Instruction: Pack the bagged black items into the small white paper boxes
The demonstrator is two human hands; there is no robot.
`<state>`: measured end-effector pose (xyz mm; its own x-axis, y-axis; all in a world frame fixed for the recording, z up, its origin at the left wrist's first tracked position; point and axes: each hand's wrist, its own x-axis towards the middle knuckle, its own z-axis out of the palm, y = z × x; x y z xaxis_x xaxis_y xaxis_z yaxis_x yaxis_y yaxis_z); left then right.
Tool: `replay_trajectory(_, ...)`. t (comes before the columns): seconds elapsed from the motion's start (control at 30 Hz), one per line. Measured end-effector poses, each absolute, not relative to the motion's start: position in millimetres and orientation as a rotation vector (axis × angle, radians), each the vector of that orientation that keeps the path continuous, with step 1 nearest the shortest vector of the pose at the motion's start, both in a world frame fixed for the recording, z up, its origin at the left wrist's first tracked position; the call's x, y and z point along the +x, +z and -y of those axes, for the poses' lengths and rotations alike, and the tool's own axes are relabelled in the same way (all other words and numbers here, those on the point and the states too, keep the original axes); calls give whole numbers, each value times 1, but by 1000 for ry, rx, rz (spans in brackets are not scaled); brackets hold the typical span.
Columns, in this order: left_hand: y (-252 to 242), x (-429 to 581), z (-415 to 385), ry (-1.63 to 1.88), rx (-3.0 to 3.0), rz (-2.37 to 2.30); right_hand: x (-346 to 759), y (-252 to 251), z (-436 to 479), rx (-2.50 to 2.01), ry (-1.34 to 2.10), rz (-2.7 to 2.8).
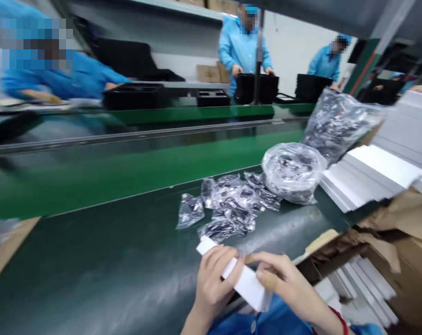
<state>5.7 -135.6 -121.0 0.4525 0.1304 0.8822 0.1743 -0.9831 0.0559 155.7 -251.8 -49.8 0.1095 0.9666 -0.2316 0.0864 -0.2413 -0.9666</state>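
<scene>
A long, narrow white box [247, 284] is held slanting over the near edge of the dark green work surface. My left hand [216, 277] wraps its fingers over the box's top and side. On the other side, my right hand [284, 279] is bent, with thumb and index finger against the box. Yellowish covers sit on those two fingertips. Just beyond the box lies a pile of small clear plastic bags [232, 204] with dark items inside. Behind it stands a round bundle in clear plastic [293, 170]. The box's underside is hidden.
Flat white boxes [374, 172] are stacked at the right, beside a large clear bag [339, 123]. An open carton [402, 265] with white boxes sits lower right. A green conveyor belt [144, 163] runs across; beyond it, co-workers in blue handle black cases [254, 88].
</scene>
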Motion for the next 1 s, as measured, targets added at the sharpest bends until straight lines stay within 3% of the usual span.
replay_trajectory(0.43,-127,17,133,-1438,-2656,-163,154,-77,274,-1261,1483,691)
replay_trajectory(0.63,-135,14,127,-1491,-2578,-61,163,-78,275,-1147,1560,598)
replay_trajectory(0.8,-146,9,117,-1940,-2323,502,214,-62,300,-1364,1007,875)
replay_trajectory(1.0,-141,5,116,-1892,-2395,799,340,-60,327,-1766,-77,734)
